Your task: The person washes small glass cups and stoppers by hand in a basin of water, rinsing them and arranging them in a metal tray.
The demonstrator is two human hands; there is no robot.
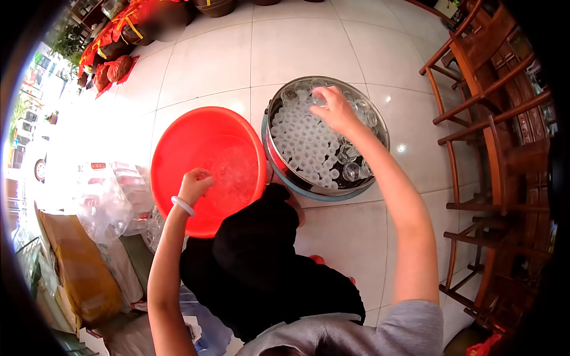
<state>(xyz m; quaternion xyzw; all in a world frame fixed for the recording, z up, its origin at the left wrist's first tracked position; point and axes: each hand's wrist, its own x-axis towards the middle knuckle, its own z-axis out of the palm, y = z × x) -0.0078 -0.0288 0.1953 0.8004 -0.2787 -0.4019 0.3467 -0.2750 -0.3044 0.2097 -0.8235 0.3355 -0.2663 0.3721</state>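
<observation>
Above the red basin [172, 148], my left hand [197, 183] has its fingers curled together, with nothing visible in them; a white bangle [183, 206] circles that wrist. Clear water or clear items, hard to tell apart, show in the basin's bottom. My right hand [334, 111] is over the far part of a round metal tray [387, 133], thumb and fingers apart, with nothing clearly between them. Many small whitish translucent cups [306, 136] stand packed in the tray. Larger clear glasses [351, 171] lie along its right and far sides.
Wooden chairs [496, 160] line the right side. Plastic-wrapped packages [104, 199] and a brown cardboard piece [80, 267] are at the left. Dark jars [215, 6] and red cloth [113, 44] stand at the far left. My black-clad knees are close to the basin and tray.
</observation>
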